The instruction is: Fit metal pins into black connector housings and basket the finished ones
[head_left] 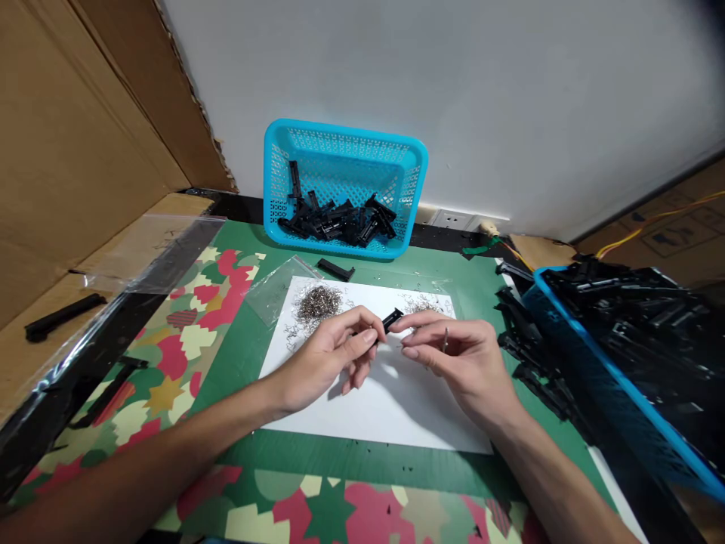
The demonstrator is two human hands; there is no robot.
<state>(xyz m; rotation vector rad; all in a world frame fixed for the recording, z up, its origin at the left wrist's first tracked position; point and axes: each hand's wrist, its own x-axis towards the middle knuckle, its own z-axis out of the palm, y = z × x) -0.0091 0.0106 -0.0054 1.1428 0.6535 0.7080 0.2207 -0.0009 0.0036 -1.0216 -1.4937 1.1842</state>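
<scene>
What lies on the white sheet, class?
Upper left, a heap of small metal pieces; upper right, a sparser heap, partly hidden by the right hand. The left hand also hides whatever's beneath.

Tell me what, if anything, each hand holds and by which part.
Left hand: a black part, held behind its exposed end. Right hand: cannot be told.

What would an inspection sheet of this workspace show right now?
Surface: white paper on green mat.
Job's things: black part in hand; metal bits heaped on paper; more parts in back basket.
Clutter: clear bag at the paper's left edge; loose black parts beside the right basket.
Hands: left hand grips the black part; right hand close to its end, contact unclear.
Cables: yellow cord at right.
Surroundings: pale wall behind, cardboard at left; other people: nothing seen.
</scene>
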